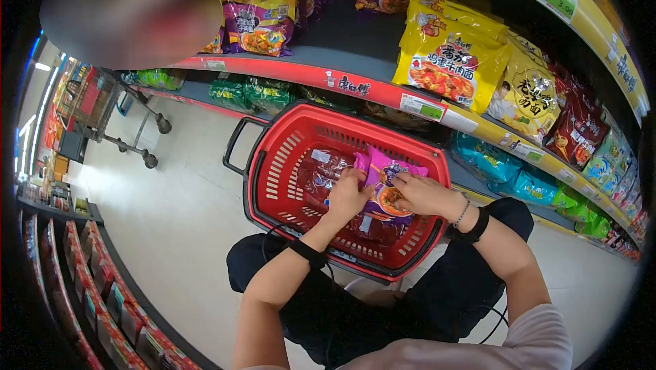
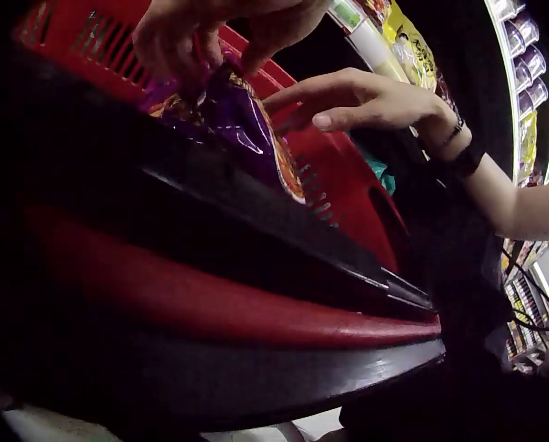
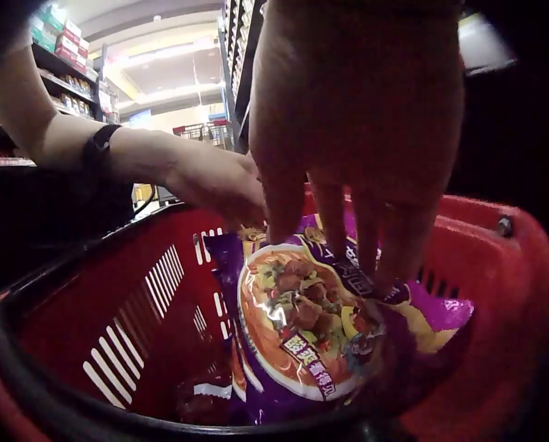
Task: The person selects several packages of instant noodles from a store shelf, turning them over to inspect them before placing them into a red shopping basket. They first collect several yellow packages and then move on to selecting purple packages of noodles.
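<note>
A purple noodle packet [image 1: 393, 196] lies in a red basket [image 1: 277, 158], with a picture of a bowl on its front. My left hand [image 1: 347, 198] is at the packet's left edge; in the left wrist view its fingers [image 2: 210, 46] point down and pinch the packet's top [image 2: 242, 115]. My right hand [image 1: 432, 198] rests on the packet's right part, its fingers extended, as the right wrist view also shows of the hand [image 3: 357, 120] over the packet [image 3: 302, 322]. Dark red packets [image 1: 321, 172] lie beneath and to the left.
The basket's black handle [image 1: 236, 144] sticks out on its left. Shelves with yellow noodle packets [image 1: 454, 62], purple packets [image 1: 260, 25] and teal packets [image 1: 485, 158] stand beyond the basket. A shopping cart [image 1: 96, 107] is at the upper left, another shelf [image 1: 89, 288] at the lower left.
</note>
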A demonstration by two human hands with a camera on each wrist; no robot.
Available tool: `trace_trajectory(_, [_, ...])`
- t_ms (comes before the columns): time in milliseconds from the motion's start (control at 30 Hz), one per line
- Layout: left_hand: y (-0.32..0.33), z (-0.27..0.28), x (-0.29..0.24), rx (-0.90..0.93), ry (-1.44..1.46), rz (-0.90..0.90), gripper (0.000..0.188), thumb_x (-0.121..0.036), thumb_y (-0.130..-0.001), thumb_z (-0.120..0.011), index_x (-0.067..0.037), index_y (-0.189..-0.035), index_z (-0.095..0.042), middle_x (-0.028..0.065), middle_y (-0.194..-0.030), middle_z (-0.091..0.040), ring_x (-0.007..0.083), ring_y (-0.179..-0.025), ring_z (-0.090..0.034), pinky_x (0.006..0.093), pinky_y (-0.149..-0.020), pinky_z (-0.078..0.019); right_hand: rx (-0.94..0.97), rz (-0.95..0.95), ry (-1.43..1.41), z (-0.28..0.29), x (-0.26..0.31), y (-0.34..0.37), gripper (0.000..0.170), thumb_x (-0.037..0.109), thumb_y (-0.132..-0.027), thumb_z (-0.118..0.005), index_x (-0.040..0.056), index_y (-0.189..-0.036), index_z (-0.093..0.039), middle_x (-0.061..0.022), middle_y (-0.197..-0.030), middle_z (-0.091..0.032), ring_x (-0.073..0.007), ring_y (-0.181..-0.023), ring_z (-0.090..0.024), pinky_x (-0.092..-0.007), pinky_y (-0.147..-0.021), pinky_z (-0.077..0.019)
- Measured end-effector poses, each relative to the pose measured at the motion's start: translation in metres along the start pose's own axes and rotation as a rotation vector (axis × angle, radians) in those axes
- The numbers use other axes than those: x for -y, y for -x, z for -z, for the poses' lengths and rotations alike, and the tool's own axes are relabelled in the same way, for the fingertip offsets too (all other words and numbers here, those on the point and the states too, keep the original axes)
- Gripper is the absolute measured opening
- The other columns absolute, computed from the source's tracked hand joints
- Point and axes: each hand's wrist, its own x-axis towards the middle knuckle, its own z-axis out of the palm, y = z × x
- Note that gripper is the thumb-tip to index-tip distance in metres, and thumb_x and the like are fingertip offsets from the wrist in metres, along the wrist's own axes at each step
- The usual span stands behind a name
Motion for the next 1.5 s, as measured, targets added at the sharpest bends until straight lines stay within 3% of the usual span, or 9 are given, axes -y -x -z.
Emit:
trace_trajectory(133, [-0.004, -0.007, 0.016, -0.047, 0.22, 0.123, 0.039, -0.031, -0.078, -0.071, 0.001, -0.095, -0.057, 0.0181, -0.089, -0.063, 0.0318, -0.08, -0.064, 0.0397, -0.07, -0.0501, -0.039, 0.091, -0.017, -0.008, -0.006, -0.002, 0.051, 0.026, -0.084, -0.06, -0.0022, -0.124, -0.047, -0.0214, -0.127, -0.047, -0.0388, -0.107, -0.054, -0.0434, -0.091, -0.0454])
trace_trajectory(200, [-0.006, -0.005, 0.024, 0.135, 0.22, 0.164, 0.039, -0.034, -0.081, -0.068, 0.002, -0.091, -0.058, 0.019, -0.082, -0.064, 0.0298, -0.074, -0.064, 0.0377, -0.068, -0.0494, -0.096, 0.151, -0.04, -0.01, -0.007, -0.002, 0.047, 0.024, -0.085, -0.059, -0.0017, -0.123, -0.048, -0.0205, -0.128, -0.047, -0.0377, -0.109, -0.053, -0.0428, -0.093, -0.0443])
trace_trajectory(367, [-0.001, -0.007, 0.024, 0.083, 0.505, 0.147, 0.032, -0.024, -0.083, -0.067, 0.004, -0.093, -0.056, 0.0147, -0.082, -0.064, 0.0198, -0.071, -0.061, 0.0338, -0.065, -0.047, -0.17, 0.139, -0.15, 0.001, -0.013, 0.001, 0.042, 0.022, -0.087, -0.057, -0.0013, -0.121, -0.051, -0.0187, -0.128, -0.049, -0.036, -0.111, -0.052, -0.0431, -0.094, -0.0433])
trace_trajectory(600, [0.002, 0.046, -0.008, 0.056, 0.91, 0.323, 0.04, -0.01, -0.087, -0.063, 0.002, -0.119, -0.041, 0.0105, -0.092, -0.062, 0.0122, -0.079, -0.059, 0.0243, -0.068, -0.0476, -0.45, -0.126, -0.137, 0.015, -0.01, 0.011, 0.048, 0.028, -0.087, -0.057, -0.0017, -0.124, -0.047, -0.0194, -0.126, -0.05, -0.0366, -0.11, -0.052, -0.0436, -0.09, -0.0448])
trace_trajectory(700, [0.006, 0.075, -0.013, 0.068, 1.131, 0.27, 0.035, -0.012, -0.089, -0.06, 0.001, -0.119, -0.047, 0.009, -0.105, -0.062, 0.0148, -0.093, -0.062, 0.0293, -0.083, -0.0498, -0.583, -0.26, -0.289, 0.026, -0.002, 0.016, 0.054, 0.033, -0.087, -0.059, -0.0033, -0.125, -0.046, -0.0198, -0.122, -0.053, -0.0335, -0.109, -0.055, -0.0403, -0.086, -0.0472])
trace_trajectory(800, [0.01, 0.097, -0.014, 0.085, 1.309, 0.273, 0.031, -0.014, -0.091, -0.057, 0.003, -0.115, -0.049, 0.0103, -0.104, -0.064, 0.014, -0.09, -0.063, 0.0275, -0.079, -0.0507, -0.535, -0.228, -0.673, 0.035, -0.002, 0.017, 0.057, 0.037, -0.088, -0.059, -0.0022, -0.127, -0.046, -0.0147, -0.116, -0.058, -0.0232, -0.105, -0.059, -0.0337, -0.083, -0.0485])
trace_trajectory(867, [0.011, 0.1, -0.012, 0.069, 1.339, 0.291, 0.026, -0.02, -0.094, -0.054, 0.001, -0.109, -0.056, 0.0092, -0.105, -0.064, 0.0138, -0.09, -0.063, 0.0281, -0.08, -0.0511, -0.326, -0.03, -1.229, 0.029, -0.006, 0.015, 0.058, 0.04, -0.089, -0.059, -0.0005, -0.129, -0.046, -0.0078, -0.112, -0.06, -0.0127, -0.099, -0.058, -0.0274, -0.08, -0.0476])
trace_trajectory(1100, [0.005, 0.109, -0.022, 0.019, 1.454, 0.363, 0.043, -0.039, -0.096, -0.045, -0.001, -0.114, -0.054, 0.0088, -0.11, -0.063, 0.0166, -0.097, -0.062, 0.0323, -0.086, -0.0496, -0.365, -0.028, -1.487, 0.045, 0.016, 0.004, 0.036, 0.038, -0.095, -0.05, 0.0052, -0.107, -0.057, 0.0017, -0.1, -0.06, -0.0039, -0.09, -0.054, -0.021, -0.078, -0.044])
trace_trajectory(1500, [0.012, 0.115, -0.028, -0.064, 1.484, 0.253, 0.047, -0.041, -0.097, -0.04, -0.001, -0.12, -0.05, 0.01, -0.116, -0.059, 0.0185, -0.103, -0.06, 0.0329, -0.089, -0.0471, -0.944, 0.107, -1.166, 0.047, 0.028, -0.02, 0.022, 0.018, -0.094, -0.054, -0.0036, -0.098, -0.059, -0.0001, -0.09, -0.056, -0.0067, -0.085, -0.051, -0.0208, -0.076, -0.0406])
